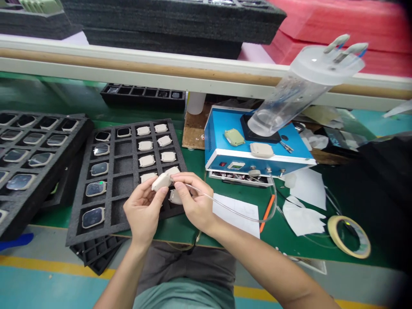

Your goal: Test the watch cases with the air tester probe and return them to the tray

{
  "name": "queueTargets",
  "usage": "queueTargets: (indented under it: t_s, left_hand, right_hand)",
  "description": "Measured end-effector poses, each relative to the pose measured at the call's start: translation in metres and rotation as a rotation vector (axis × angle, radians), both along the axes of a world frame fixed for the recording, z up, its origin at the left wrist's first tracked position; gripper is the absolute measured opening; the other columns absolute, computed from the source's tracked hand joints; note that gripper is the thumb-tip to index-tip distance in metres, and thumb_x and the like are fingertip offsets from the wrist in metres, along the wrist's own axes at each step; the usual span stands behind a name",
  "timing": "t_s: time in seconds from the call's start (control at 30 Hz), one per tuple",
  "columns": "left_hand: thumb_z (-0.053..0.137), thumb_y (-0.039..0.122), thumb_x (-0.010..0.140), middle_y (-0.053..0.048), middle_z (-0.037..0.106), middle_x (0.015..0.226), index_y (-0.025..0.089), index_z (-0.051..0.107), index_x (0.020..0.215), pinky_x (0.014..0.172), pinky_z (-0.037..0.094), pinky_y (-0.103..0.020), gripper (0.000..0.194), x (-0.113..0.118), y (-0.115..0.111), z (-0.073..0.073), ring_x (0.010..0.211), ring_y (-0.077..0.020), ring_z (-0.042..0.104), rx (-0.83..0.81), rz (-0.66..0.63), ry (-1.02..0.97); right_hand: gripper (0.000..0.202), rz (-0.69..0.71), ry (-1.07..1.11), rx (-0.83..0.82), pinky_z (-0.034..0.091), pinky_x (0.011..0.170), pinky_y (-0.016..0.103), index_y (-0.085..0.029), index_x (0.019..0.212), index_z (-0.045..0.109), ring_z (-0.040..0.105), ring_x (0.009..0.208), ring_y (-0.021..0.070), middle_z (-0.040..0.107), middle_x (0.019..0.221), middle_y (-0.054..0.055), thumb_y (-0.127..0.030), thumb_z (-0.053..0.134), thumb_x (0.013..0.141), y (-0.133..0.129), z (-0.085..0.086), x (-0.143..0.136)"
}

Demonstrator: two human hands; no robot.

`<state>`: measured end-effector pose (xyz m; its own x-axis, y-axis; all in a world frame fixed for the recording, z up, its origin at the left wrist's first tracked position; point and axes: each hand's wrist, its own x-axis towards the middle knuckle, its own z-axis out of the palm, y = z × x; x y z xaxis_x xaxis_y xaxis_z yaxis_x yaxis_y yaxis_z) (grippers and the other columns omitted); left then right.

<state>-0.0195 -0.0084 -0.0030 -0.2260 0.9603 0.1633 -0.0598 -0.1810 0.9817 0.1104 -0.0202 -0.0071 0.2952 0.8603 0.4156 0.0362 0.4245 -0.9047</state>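
Observation:
Over a black foam tray [75, 229], my left hand [141, 212] pinches a beige watch case [161, 182] between thumb and fingers. My right hand [197, 206] is closed on the end of a thin transparent tube [234, 212], its tip at the right side of the case. Whether the tip touches the case or enters it, I cannot make out. The tube runs to the front of a blue machine [222, 128]. In the tray, watches with dark screens [93, 217] fill the left column, and beige cases [146, 161] lie in the right columns.
A transparent cylinder [286, 103] stands tilted in view on the machine, beside a green case [234, 137] and a beige case [262, 149]. Another watch tray [41, 184] is at left. Paper, an orange stick [268, 213] and a tape roll [331, 240] lie right. A shelf edge [144, 71] crosses behind.

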Motion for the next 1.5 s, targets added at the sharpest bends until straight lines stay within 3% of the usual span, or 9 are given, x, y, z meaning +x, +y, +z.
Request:
queueTargets:
  t_s: [0.3, 1.03, 1.5]
  left_hand:
    - [0.093, 0.038, 0.073, -0.013, 0.083, 0.103, 0.015, 0.081, 0.106, 0.084, 0.067, -0.035, 0.042, 0.0015, -0.0028, 0.0065, 0.09, -0.0272, 0.082, -0.05, -0.015, 0.019]
    - [0.095, 0.028, 0.075, -0.007, 0.083, 0.098, 0.018, 0.083, 0.109, 0.078, 0.063, -0.02, 0.037, 0.0011, 0.0016, 0.0036, 0.082, -0.0172, 0.08, 0.031, 0.022, 0.024]
    - [0.094, 0.024, 0.074, -0.007, 0.084, 0.099, 0.018, 0.082, 0.109, 0.079, 0.063, -0.021, 0.037, 0.0005, 0.0027, 0.0039, 0.083, -0.0171, 0.08, 0.03, 0.019, 0.017]
  right_hand:
    - [0.014, -0.02, -0.031, -0.002, 0.064, 0.09, 0.038, -0.026, 0.101, 0.08, 0.075, 0.104, 0.0238, 0.079, 0.106, 0.009, -0.03, 0.067, 0.101, -0.0035, -0.003, 0.0003]
    - [0.015, -0.018, -0.033, 0.005, 0.067, 0.084, 0.033, -0.024, 0.099, 0.079, 0.077, 0.1, 0.0208, 0.08, 0.107, 0.008, -0.032, 0.066, 0.101, 0.004, 0.0004, 0.0005]
    - [0.012, -0.011, -0.009, 0.068, 0.066, 0.087, 0.032, -0.025, 0.101, 0.08, 0.078, 0.1, 0.0196, 0.08, 0.106, 0.007, -0.024, 0.068, 0.099, 0.0058, 0.0019, 0.0009]
